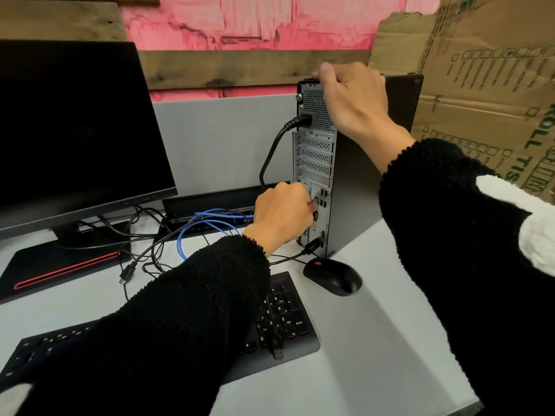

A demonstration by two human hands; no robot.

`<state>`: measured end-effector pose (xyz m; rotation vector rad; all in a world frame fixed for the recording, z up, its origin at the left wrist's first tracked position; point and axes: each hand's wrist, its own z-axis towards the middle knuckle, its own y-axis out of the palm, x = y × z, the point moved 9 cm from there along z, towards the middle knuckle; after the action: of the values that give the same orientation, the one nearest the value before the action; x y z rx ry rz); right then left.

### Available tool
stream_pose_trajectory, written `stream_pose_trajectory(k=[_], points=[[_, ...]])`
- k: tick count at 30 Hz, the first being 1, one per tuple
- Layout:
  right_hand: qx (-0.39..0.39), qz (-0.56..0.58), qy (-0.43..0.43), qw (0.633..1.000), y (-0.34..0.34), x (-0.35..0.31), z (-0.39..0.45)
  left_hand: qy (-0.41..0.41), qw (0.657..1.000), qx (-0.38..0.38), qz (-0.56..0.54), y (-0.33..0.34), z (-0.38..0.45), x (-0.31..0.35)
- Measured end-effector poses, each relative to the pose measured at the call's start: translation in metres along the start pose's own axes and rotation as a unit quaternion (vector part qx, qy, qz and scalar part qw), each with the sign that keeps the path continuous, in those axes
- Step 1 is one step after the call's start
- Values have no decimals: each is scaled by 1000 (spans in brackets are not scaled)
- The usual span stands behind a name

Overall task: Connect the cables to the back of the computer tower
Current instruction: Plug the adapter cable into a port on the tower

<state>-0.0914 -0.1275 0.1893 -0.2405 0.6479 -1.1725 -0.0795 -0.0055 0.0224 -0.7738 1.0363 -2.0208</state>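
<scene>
White desk (354, 340); left hand (282, 214) hides its plug at tower (354, 187).

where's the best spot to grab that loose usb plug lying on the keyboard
Pinch the black moulded body of the usb plug from above, across its two long sides. It lies flat on the keyboard with its metal tip pointing toward the near edge, so holding the body probably keeps the tip free to go into a port on the tower.

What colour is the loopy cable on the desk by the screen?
Blue. The loopy cable shows in the head view.
</scene>
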Motion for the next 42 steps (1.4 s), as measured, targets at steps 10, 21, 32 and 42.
stream_pose_trajectory(k=[10, 21, 32, 42], points=[[-3, 3, -11, 1000, -3, -3, -4, 72, 996, -24, -51, -21, -5, -7], [12, 22, 3, 1000, -4, -9, -10, -17, 977, -178, -116, -20, -67, -122], [20, 14, 25, 999, -7, -14, -14, 215, 964, -158, 20, -33, -124, -33], [5, 18, 31, 999, -5, -11, -17, 164, 945, -280, -36, -6, -120, 7]])
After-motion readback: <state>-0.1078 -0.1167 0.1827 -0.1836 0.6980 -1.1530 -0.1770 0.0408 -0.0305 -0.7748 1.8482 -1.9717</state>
